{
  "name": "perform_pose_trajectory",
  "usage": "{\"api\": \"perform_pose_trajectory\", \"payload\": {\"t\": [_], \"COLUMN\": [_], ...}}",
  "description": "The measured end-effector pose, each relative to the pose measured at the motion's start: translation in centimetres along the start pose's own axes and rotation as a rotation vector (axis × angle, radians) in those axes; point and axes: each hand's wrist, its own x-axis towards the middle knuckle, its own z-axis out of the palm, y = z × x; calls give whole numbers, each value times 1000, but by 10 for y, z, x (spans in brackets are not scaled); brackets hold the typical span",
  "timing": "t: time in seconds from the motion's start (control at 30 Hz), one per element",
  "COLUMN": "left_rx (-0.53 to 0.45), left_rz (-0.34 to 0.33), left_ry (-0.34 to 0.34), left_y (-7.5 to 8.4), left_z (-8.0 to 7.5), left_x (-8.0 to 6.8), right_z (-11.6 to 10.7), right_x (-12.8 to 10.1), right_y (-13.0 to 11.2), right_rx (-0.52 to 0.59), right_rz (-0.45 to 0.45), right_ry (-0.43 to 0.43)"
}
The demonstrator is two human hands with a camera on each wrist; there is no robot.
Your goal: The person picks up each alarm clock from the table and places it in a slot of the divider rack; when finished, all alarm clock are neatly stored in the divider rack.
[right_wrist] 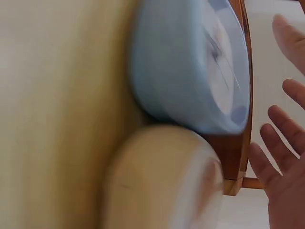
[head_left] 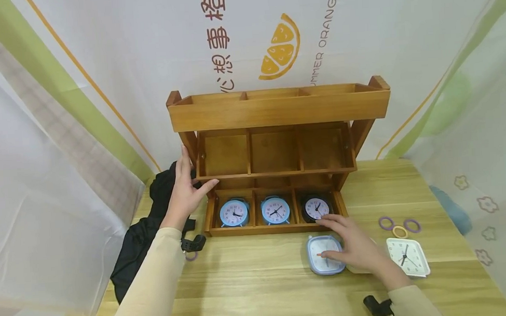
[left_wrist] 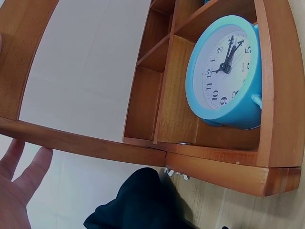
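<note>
A three-tier wooden shelf [head_left: 279, 113] stands on the table. My left hand [head_left: 186, 193] rests along its left side post, fingers straight and thumb spread; the left wrist view has its fingertips at the wooden side rail [left_wrist: 90, 149]. Over a light blue square alarm clock [head_left: 326, 265] hovers my right hand [head_left: 357, 243], thumb and fingers spread apart. Beneath that hand, mostly hidden in the head view, is a cream rounded clock [right_wrist: 157, 186]. The bottom tier holds two round blue alarm clocks [head_left: 234, 213] and a black round clock [head_left: 317, 208], one per compartment.
A white square clock [head_left: 408, 257] lies at the right, with purple and yellow rings [head_left: 399, 231] behind it. Black cloth [head_left: 141, 247] is bunched left of the shelf. Printed curtains [head_left: 143, 63] hang behind and at both sides.
</note>
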Motion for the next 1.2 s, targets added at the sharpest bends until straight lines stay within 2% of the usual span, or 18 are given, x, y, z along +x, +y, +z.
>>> {"api": "perform_pose_trajectory", "payload": {"t": [0.13,0.43,0.63,0.8,0.9,1.0,1.1,1.2], "left_rx": [2,-10,0,5,6,10,9,2], "left_rz": [-10,-18,6,-6,-14,-14,-8,5], "left_ry": [-6,-13,-3,-3,-8,-10,-13,-7], "left_y": [0,-1,0,2,1,1,0,0], "left_z": [0,0,1,-1,-1,0,0,-1], "left_x": [0,-2,0,-1,-2,-4,-4,-2], "right_z": [8,19,18,17,11,0,-15,-30], "right_x": [-17,-19,-19,-14,-7,7,32,66], "right_y": [-11,-19,-18,-20,-28,-42,-60,-80], "right_rx": [-90,-96,-110,-86,-71,-52,-34,-16], "right_rz": [-12,31,18,29,13,-50,-131,-201], "right_ry": [-15,-149,-154,-144,-122,-72,-12,26]}}
